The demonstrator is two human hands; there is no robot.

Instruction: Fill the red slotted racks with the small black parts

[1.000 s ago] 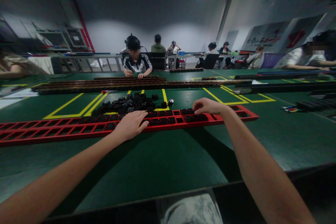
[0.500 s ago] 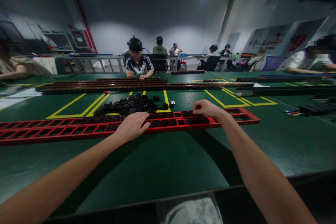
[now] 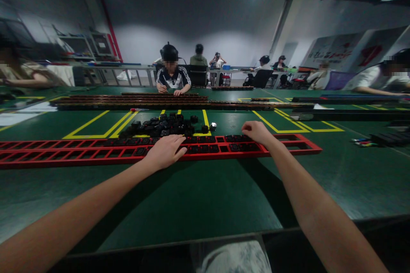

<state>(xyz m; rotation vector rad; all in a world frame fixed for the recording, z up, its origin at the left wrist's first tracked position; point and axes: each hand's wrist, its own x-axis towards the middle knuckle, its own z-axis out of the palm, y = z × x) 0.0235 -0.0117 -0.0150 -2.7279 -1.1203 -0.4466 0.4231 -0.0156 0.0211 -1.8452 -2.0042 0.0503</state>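
A long red frame [image 3: 307, 146] with two rows of rectangular openings lies across the green table in front of me. Small black socket-like blocks [image 3: 202, 148] fill several of its openings toward the middle and right. My left hand [image 3: 166, 150] rests palm down over the frame, fingers stretched out, hiding some blocks beneath. Over the frame's far row, at the right end of the filled openings, my right hand [image 3: 256, 131] has its fingers curled together. Whatever those fingertips hold, if anything, is hidden. Just beyond the frame lies a heap of loose black blocks [image 3: 163, 124].
One shiny-faced block [image 3: 213, 126] sits apart at the heap's right. Long dark rails [image 3: 134, 101] lie farther back, before a person [image 3: 173, 77] seated opposite. Yellow tape lines [image 3: 269, 124] mark the table. Bundled coloured wires [image 3: 363, 142] lie at right.
The view has shifted slightly. My right hand has moved a little to the right along the frame, its fingertips slightly higher. My left hand stays in place on the frame.
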